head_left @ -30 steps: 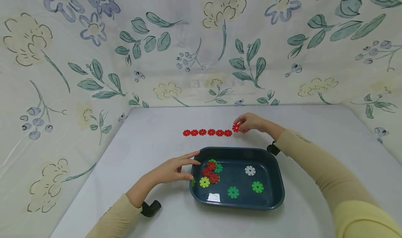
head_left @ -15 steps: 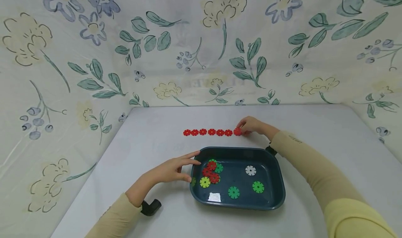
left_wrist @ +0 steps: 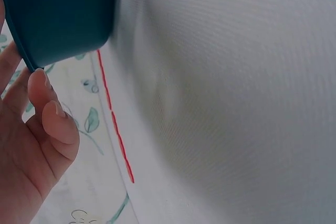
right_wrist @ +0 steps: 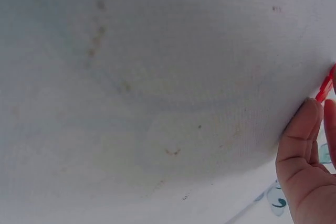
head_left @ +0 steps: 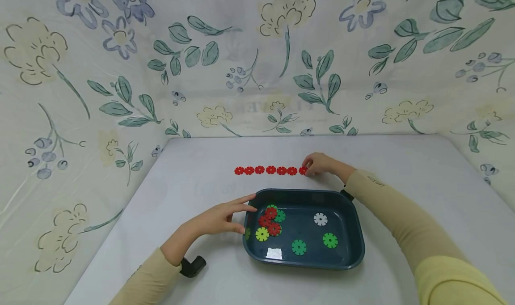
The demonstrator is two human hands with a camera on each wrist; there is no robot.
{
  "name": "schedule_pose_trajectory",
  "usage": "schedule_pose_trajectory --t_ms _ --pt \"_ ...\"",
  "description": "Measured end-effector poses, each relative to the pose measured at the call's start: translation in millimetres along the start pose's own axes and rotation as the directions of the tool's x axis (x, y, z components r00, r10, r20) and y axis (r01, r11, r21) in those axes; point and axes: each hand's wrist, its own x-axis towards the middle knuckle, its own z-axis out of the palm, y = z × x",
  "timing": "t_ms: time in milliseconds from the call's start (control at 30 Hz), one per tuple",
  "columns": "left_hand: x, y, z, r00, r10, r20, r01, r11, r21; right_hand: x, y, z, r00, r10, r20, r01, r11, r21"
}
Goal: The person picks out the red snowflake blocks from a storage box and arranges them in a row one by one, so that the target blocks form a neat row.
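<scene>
Near the back of the table, my right hand [head_left: 319,163] pinches a red notched interlocking disc [head_left: 302,171] at the right end of a row of similar red discs [head_left: 271,170]. A narrow gap separates it from its neighbour, and the fingertips partly cover it. At the edge of the right wrist view, the red disc [right_wrist: 326,86] shows beside the fingertips. My left hand [head_left: 219,218] rests on the left rim of a dark blue tray [head_left: 306,264], fingers stretched and thumb against the outer side. The left wrist view shows its fingertips [left_wrist: 39,85] at the tray edge.
Inside the tray, red discs [head_left: 270,221] overlap green ones on the left, beside a yellow disc [head_left: 262,234]. A white disc [head_left: 320,219] and two green discs [head_left: 330,240] lie apart. Behind the white table [head_left: 193,162] hangs a flowered cloth [head_left: 241,72].
My right hand has come slightly down towards me with the red disc, from above the row's end to level with the row. The left hand and the tray have stayed put.
</scene>
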Motion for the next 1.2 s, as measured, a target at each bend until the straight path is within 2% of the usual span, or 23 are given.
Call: schedule_pose_trajectory --t_ms 167,333,500,667,867,1200 --pt "0.2 -2.3 0.2 1.0 0.008 -0.003 -0.008 1.0 0.004 1.1 -0.3 1.8 1.0 -0.011 0.0 0.011 1.0 -0.027" --pt "-0.2 -1.2 -0.5 1.0 0.007 -0.001 -0.007 1.0 0.004 5.9 1.0 2.1 1.0 0.002 0.002 -0.002 1.0 -0.009" --pt "-0.2 0.2 -1.4 1.0 0.006 -0.001 -0.006 1.0 0.008 9.7 3.6 0.6 1.0 -0.023 0.014 0.024 1.0 -0.013" --pt "0.1 -0.5 -1.1 1.0 0.017 0.002 -0.017 1.0 0.001 6.2 -0.3 1.8 1.0 0.006 -0.003 -0.006 1.0 -0.029" --pt "0.1 -2.2 -1.1 1.0 0.028 -0.002 -0.028 1.0 0.001 2.3 -2.2 3.2 1.0 -0.001 -0.009 0.001 0.999 -0.043" --pt "0.6 -5.4 0.7 0.999 0.036 -0.001 -0.036 0.999 -0.011 7.4 1.7 3.2 1.0 -0.01 -0.012 0.009 0.998 -0.065"
